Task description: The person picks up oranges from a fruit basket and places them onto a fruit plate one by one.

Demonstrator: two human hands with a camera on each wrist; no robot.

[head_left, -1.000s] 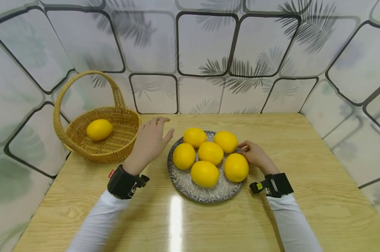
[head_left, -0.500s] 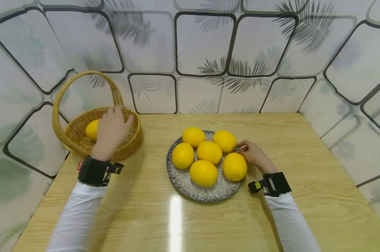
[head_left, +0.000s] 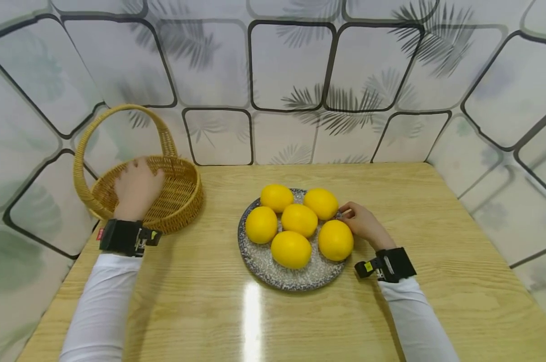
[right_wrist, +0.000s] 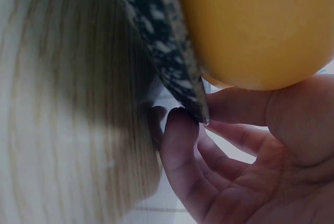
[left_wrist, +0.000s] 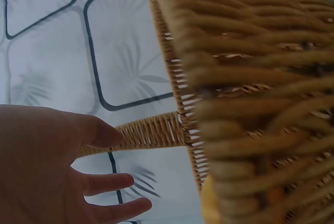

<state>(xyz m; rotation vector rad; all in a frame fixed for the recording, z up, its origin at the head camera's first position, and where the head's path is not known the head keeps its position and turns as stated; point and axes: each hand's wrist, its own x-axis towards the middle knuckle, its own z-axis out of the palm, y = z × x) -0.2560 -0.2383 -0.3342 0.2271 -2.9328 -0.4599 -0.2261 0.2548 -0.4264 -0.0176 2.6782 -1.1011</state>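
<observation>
My left hand (head_left: 138, 188) is over the left part of the wicker basket (head_left: 177, 221), fingers spread, nothing gripped. It hides the yellow lemon lying inside in the head view; a sliver of that lemon (left_wrist: 210, 203) shows past the rim in the left wrist view. Several lemons (head_left: 291, 250) lie on a speckled grey plate (head_left: 295, 281) in the middle of the table. On the plate's right side, my right hand (head_left: 364, 223) pinches the rim, thumb above and fingers below in the right wrist view. The nearest lemon (right_wrist: 261, 31) sits just above that thumb.
The basket's tall arched handle (head_left: 128, 108) rises above its bowl at the table's left. A patterned wall (head_left: 291, 65) stands behind the wooden table (head_left: 200, 301) and along both sides.
My left hand has moved left from beside the basket to over its bowl, covering the lemon there. My right hand stays at the plate's rim.
</observation>
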